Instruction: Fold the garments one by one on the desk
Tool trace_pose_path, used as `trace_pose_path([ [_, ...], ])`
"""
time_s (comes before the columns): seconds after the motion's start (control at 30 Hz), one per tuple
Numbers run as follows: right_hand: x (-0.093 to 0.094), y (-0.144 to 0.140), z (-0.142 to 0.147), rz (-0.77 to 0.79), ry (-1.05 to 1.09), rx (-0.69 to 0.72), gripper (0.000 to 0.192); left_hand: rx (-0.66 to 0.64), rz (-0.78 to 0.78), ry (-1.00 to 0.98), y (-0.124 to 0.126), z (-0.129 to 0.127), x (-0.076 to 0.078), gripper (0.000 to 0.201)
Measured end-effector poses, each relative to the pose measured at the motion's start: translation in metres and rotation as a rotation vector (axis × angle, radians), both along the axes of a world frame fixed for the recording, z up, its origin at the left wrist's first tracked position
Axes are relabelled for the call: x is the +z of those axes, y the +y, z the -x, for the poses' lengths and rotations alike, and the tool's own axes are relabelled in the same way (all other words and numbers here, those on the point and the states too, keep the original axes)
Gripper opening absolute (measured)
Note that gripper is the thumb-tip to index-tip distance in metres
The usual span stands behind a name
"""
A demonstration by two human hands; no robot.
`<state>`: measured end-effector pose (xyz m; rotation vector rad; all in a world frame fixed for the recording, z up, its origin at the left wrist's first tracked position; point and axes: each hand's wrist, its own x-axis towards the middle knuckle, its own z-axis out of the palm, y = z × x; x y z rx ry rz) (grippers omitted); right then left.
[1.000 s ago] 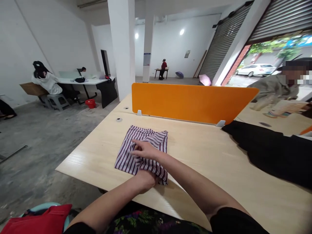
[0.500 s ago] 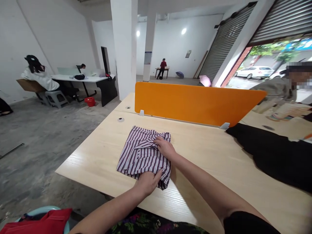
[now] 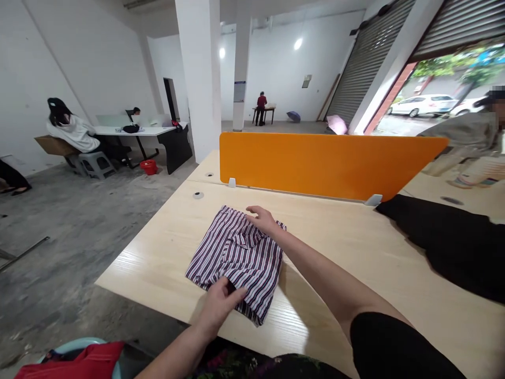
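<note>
A folded striped garment (image 3: 252, 263), white with dark and reddish stripes, lies on the light wooden table (image 3: 158, 263). On it is a bunched strip of the same cloth near the middle. My left hand (image 3: 221, 305) is at its near edge, thumb and fingers apart, with the fingertips at the cloth. Over the garment's far edge is my right hand (image 3: 263, 220), its fingers loosely spread and gripping nothing. Whether it touches the cloth, I cannot tell.
An orange divider (image 3: 315, 163) stands along the table's far side. Black cloth (image 3: 442, 237) lies to the right, near a person (image 3: 457, 129). A red cloth (image 3: 87, 360) hangs over a light blue basin (image 3: 81, 342) at lower left. Other people are farther back.
My left hand has moved left and slightly nearer, out from over the cloth. My right hand has risen towards the far edge, off the bunched strip. The garment's near right corner lies flatter.
</note>
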<state>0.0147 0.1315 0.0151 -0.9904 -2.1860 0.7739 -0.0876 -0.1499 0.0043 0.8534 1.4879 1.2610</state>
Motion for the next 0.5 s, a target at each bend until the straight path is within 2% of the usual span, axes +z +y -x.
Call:
trace_pose_path([
  [0.07,-0.010,-0.010,-0.023,-0.080,-0.079,0.187,0.038,0.078,0.019,-0.359,0.002,0.001,0.002,0.049],
  [0.1,-0.014,-0.015,-0.033,-0.140,-0.131,0.296,0.041,0.109,0.043,-0.475,0.004,0.001,0.002,0.052],
  [0.17,-0.018,-0.023,-0.042,-0.261,-0.239,0.453,0.043,0.162,0.079,-0.577,0.008,0.000,0.001,0.055],
  [0.2,-0.020,-0.026,-0.043,-0.304,-0.285,0.476,0.038,0.192,0.080,-0.583,0.010,-0.002,0.000,0.056],
  [0.3,-0.016,-0.037,-0.027,-0.367,-0.401,0.409,0.016,0.282,0.085,-0.550,0.017,-0.008,-0.005,0.057],
  [0.4,-0.003,-0.036,0.000,-0.315,-0.431,0.271,0.020,0.318,0.027,-0.463,0.019,-0.013,-0.010,0.052],
  [0.5,0.016,-0.015,0.023,-0.258,-0.368,0.139,0.027,0.338,-0.085,-0.179,0.016,-0.011,-0.013,0.041],
])
